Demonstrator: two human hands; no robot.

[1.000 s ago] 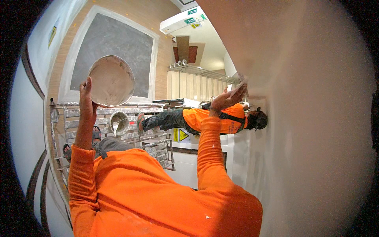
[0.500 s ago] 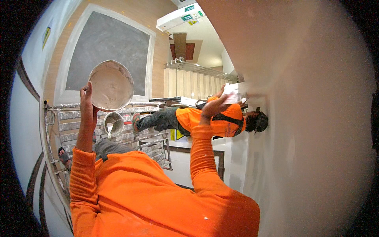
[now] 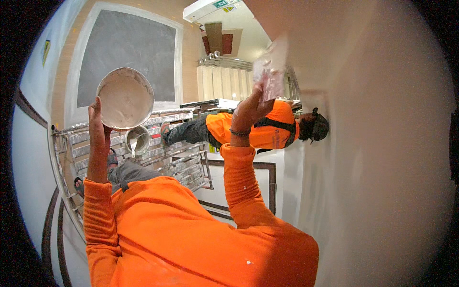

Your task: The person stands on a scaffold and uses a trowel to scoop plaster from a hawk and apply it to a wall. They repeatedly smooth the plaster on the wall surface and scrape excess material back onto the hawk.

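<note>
My left hand grips a round bowl by its side, thumb up along the rim. Pale, wet-looking paste fills it. In my right hand, raised in front of the large pale wall, is a flat filling knife. Its broad blade is blurred by motion and looks smeared with whitish paste. A gap separates the knife from the bowl. Below the bowl, a bucket stands on the platform with a paste-coated tool in it.
Beneath me is a paint-spattered slatted platform. To the right, a co-worker in an orange top and dark cap faces the wall. A grey panel with a white border lies beyond the bowl, and a ribbed cream unit stands further right.
My right hand has swung up and away, turning the knife upright. The bowl in my left hand has shifted slightly left and up in the picture, and the view has tilted a little.
</note>
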